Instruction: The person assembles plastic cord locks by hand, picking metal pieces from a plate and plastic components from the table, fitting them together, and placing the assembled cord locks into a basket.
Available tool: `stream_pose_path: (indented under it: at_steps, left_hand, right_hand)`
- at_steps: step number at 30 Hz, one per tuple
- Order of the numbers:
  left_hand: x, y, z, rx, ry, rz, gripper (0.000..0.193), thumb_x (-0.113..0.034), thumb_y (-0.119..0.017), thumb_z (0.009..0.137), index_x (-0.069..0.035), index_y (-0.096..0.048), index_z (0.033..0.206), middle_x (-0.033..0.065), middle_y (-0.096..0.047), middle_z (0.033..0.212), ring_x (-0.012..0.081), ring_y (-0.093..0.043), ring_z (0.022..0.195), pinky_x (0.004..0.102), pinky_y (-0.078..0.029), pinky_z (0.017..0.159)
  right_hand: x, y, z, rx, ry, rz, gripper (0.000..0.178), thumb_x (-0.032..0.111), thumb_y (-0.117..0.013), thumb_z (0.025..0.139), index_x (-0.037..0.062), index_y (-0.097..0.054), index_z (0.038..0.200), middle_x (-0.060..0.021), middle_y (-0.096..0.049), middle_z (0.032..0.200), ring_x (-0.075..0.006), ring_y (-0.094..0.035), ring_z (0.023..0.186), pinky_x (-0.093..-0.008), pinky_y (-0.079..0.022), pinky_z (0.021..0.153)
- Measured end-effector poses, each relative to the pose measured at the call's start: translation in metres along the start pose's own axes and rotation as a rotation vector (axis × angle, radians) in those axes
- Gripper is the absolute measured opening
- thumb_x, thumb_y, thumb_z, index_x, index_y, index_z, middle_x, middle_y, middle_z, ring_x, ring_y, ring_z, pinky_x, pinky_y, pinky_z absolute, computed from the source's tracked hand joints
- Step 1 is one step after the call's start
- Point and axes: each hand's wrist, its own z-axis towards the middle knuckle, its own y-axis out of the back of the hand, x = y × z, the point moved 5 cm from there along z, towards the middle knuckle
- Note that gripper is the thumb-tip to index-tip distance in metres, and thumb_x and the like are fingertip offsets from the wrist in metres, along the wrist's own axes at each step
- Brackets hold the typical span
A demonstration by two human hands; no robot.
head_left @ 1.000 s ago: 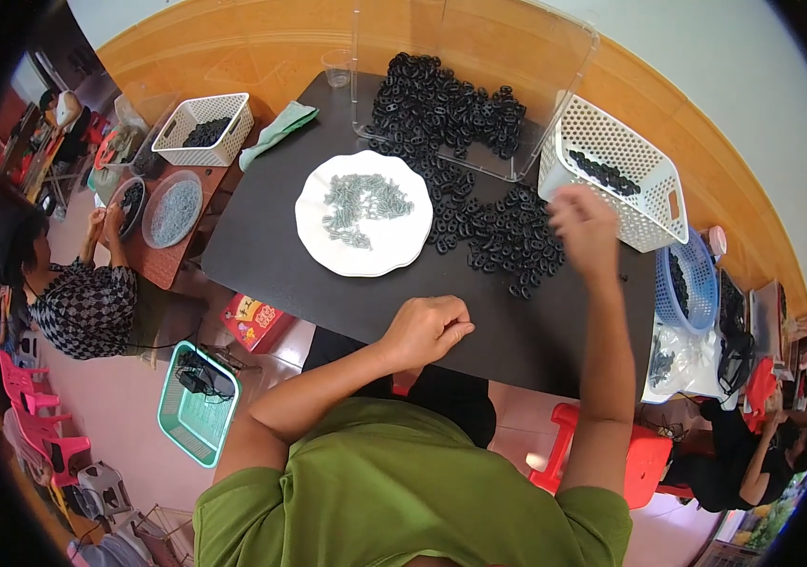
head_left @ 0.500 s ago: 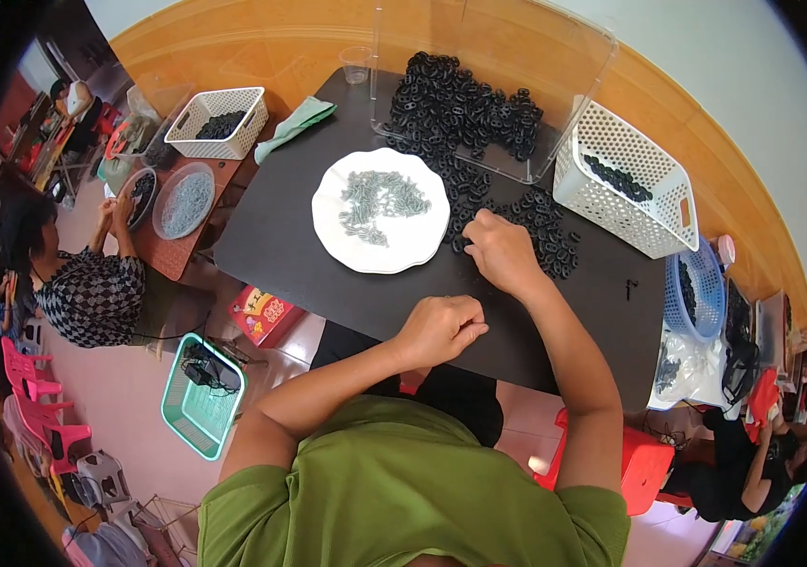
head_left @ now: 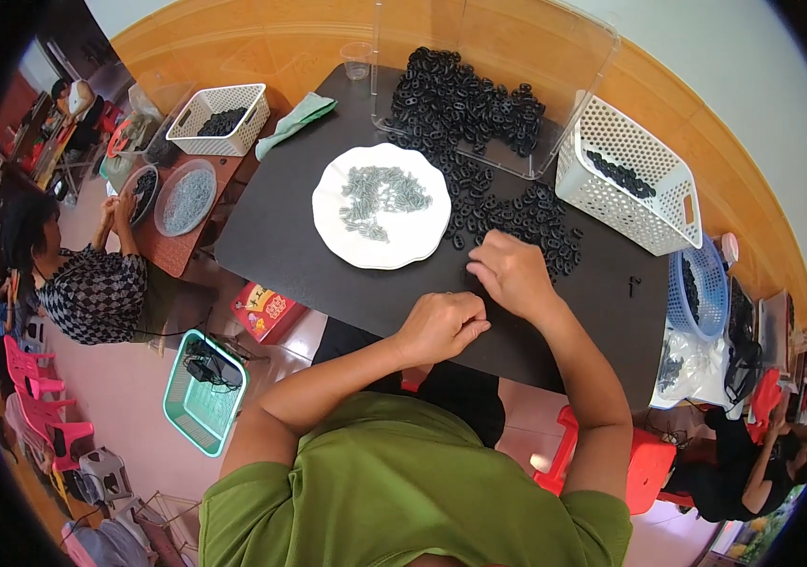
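My left hand (head_left: pixel 441 327) rests at the near edge of the dark table (head_left: pixel 276 248), its fingers curled closed. Whatever they may hold is hidden. A little further off to the right, my right hand (head_left: pixel 515 274) is also closed, thumb and fingers bent together beside the loose pile of small black oval pieces with holes (head_left: pixel 517 215). Its grip is too small to make out. Left of that pile lies a white scalloped plate (head_left: pixel 337 241) bearing many small silvery-grey pins (head_left: pixel 380 197).
A clear plastic bin (head_left: pixel 555 113) tipped on its side spills black pieces. White baskets (head_left: pixel 611 203) stand right and far left. A green cloth (head_left: pixel 295 125) and clear cup (head_left: pixel 356 64) lie at the back. Another person (head_left: pixel 92 293) works at a table on the left.
My right hand has drawn back from the edge of the black pile, nearer to me and slightly right. My left hand has hardly moved.
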Motion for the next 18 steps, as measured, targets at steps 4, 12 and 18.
stream_pose_path:
  at_steps: [4, 12, 18]
  left_hand:
    - [0.0, 0.0, -0.001, -0.013, -0.001, -0.002, 0.013, -0.011, -0.065, 0.074, -0.002, -0.056, 0.072, 0.0111, -0.057, 0.066, 0.0286, -0.056, 0.056, 0.0357, -0.042, 0.05]
    - [-0.002, 0.0, -0.001, -0.033, -0.008, -0.02, 0.012, -0.011, -0.064, 0.075, -0.002, -0.056, 0.072, 0.0112, -0.056, 0.066, 0.0288, -0.055, 0.058, 0.0353, -0.042, 0.05]
    - [0.003, 0.004, -0.003, -0.051, 0.053, -0.103, 0.011, -0.01, -0.064, 0.076, -0.002, -0.056, 0.074, 0.0108, -0.055, 0.065, 0.0244, -0.055, 0.056, 0.0315, -0.042, 0.051]
  right_hand:
    - [-0.005, -0.011, 0.021, -0.006, -0.058, -0.076, 0.012, 0.011, -0.066, 0.069, 0.0026, -0.061, 0.074, -0.0088, -0.053, 0.072, -0.0268, -0.057, 0.07, -0.0364, -0.045, 0.056]
    - [-0.017, -0.027, 0.026, 0.084, -0.22, -0.075, 0.014, 0.009, -0.066, 0.067, 0.0032, -0.055, 0.072, -0.0118, -0.054, 0.073, -0.0305, -0.057, 0.068, -0.0405, -0.045, 0.058]
    - [-0.033, -0.013, 0.009, -0.019, -0.493, 0.768, 0.01, 0.005, -0.062, 0.076, -0.0001, -0.057, 0.084, -0.0066, -0.056, 0.072, -0.0151, -0.056, 0.06, -0.0276, -0.047, 0.051]
